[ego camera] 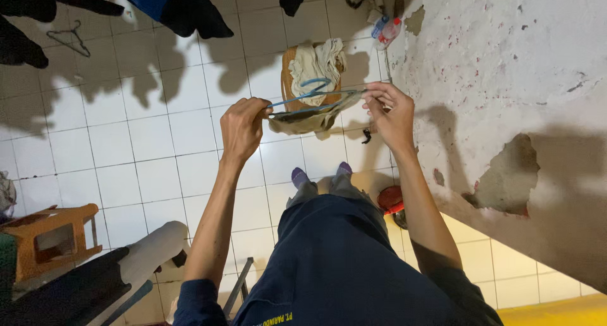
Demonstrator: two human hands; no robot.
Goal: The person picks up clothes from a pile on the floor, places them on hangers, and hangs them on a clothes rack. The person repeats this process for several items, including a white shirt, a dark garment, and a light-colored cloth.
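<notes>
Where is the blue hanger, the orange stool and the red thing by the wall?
blue hanger (314,84), head view, on its hook.
orange stool (47,220), head view, on its top edge.
red thing (392,199), head view, on its rim.

The thin blue plastic hanger (302,92) looks smooth, and the greyish cloth piece (303,118) on it is soft and matt. The white floor tiles (145,142) are glossy — the pale plastered wall (506,54) is rough and peeling.

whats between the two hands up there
In the head view, a blue hanger with a dark cloth spans from the left hand to the right hand.
</notes>
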